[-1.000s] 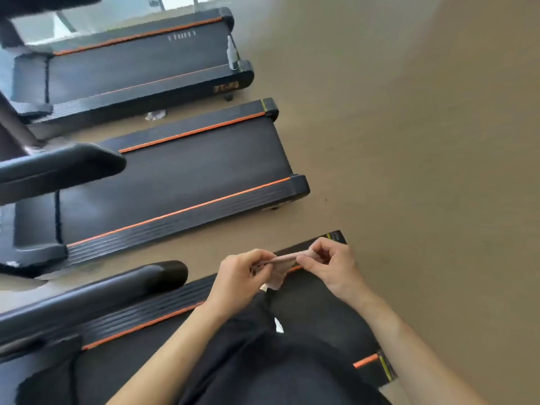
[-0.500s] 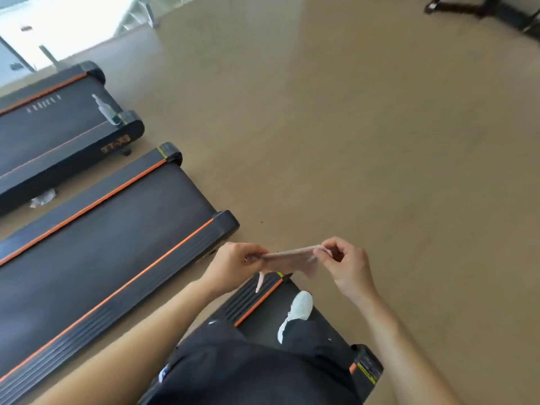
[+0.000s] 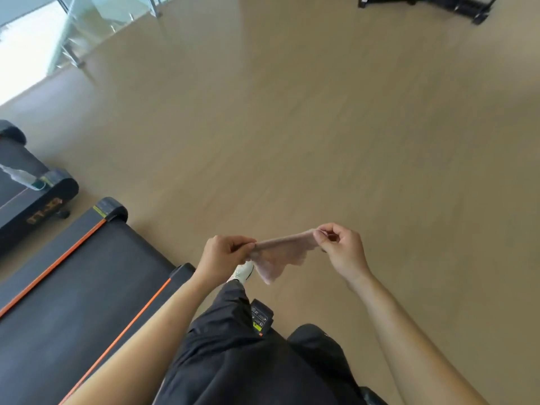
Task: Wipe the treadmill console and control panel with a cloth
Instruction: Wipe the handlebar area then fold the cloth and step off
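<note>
We hold a small pinkish cloth (image 3: 280, 254) stretched between both hands above the tan floor (image 3: 321, 141). Our left hand (image 3: 223, 254) pinches one upper corner, thumb and fingers pressed together on the fabric, and our right hand (image 3: 340, 251) pinches the opposite corner the same way, so the top edge runs taut from one to the other. The rest of the cloth hangs loose below that edge, its lowest flap drooping down toward our white shoe (image 3: 242, 271), which peeks out just under the left hand.

We see our black trousers (image 3: 233, 352) filling the bottom centre. Between the legs shows the rear end cap (image 3: 261, 315) of a treadmill, carrying a small label and a yellow-green mark.

To our left lies a second treadmill deck (image 3: 73, 293), a dark belt edged by two orange stripes, ending in rounded end caps. Further left sits a third treadmill (image 3: 35, 211), with orange lettering on its side rail that we cannot read and a clear bottle (image 3: 22, 176) resting on it.

At the top left there is a glass railing (image 3: 96, 27) with metal posts and bright light behind it. At the top right the black base of some other equipment (image 3: 429, 4) stands on the floor, well apart from us. No console or control panel is in view.
</note>
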Action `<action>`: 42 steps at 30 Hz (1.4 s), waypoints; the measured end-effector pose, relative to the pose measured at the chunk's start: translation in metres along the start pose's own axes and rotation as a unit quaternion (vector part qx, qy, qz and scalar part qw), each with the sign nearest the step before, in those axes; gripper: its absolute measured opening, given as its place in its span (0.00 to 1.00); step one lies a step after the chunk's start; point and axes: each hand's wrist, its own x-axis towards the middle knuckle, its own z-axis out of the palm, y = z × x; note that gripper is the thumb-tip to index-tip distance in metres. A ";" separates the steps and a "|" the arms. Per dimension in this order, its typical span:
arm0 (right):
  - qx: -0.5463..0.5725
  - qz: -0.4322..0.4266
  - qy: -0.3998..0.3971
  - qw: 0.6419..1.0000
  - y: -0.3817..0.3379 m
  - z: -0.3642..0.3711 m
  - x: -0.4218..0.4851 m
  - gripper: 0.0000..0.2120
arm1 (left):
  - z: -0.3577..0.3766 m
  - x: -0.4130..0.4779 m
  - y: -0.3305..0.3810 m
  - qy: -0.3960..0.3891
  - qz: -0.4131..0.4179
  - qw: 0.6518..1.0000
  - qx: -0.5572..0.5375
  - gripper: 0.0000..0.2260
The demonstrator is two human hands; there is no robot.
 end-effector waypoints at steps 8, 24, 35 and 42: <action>0.054 -0.005 0.017 0.998 0.021 0.097 0.215 0.08 | -0.029 0.237 -0.092 -0.108 0.102 0.987 0.063 0.15; 0.018 0.016 -0.181 0.983 -0.130 0.356 0.571 0.06 | -0.265 0.479 -0.182 0.074 -0.146 0.904 -0.396 0.14; -0.099 -0.027 -0.413 0.905 -0.268 0.631 0.767 0.06 | -0.470 0.588 -0.270 0.342 -0.288 0.807 -0.386 0.06; -0.236 -0.138 -0.485 0.830 -0.345 0.829 0.799 0.06 | -0.571 0.598 -0.357 0.449 -0.324 0.719 -0.421 0.06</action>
